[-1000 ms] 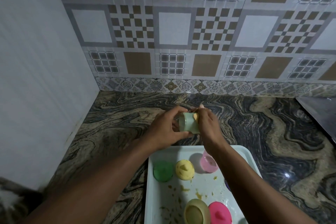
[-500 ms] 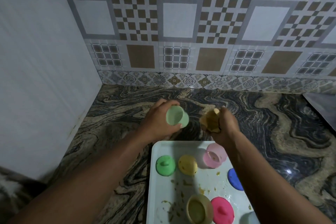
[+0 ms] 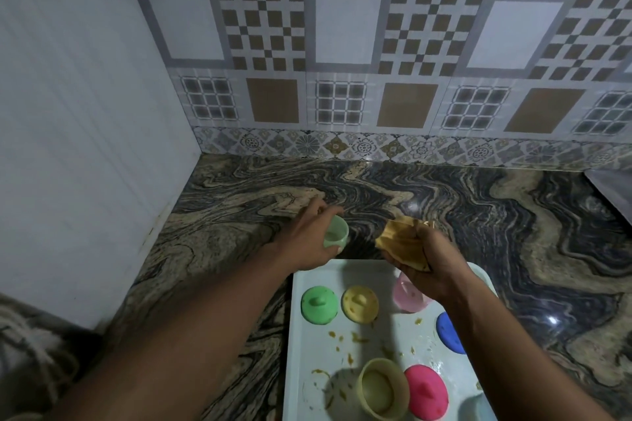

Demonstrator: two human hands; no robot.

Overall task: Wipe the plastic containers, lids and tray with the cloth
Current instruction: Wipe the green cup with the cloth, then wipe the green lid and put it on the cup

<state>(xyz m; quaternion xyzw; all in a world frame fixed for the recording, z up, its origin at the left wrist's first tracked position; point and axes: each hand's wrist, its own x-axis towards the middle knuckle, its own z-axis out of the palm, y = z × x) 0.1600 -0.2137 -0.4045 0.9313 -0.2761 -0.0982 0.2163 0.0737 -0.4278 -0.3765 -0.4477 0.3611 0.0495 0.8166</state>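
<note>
Where marbled counter [image 3: 444,215] meets patterned tiles [image 3: 347,31], left fingers [image 3: 316,208] grip a green container [image 3: 337,237], right fingers [image 3: 425,239] clutch cloth [image 3: 400,244].

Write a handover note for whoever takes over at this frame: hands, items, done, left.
Left hand holds the green container over the counter. Right hand grips the cloth, apart from it.
On the tray: green lid, yellow lid, pink container, blue lid, yellow container, pink lid.
Done: green container looks clean.
Left: everything on the tray, plus the smeared tray itself.
</note>
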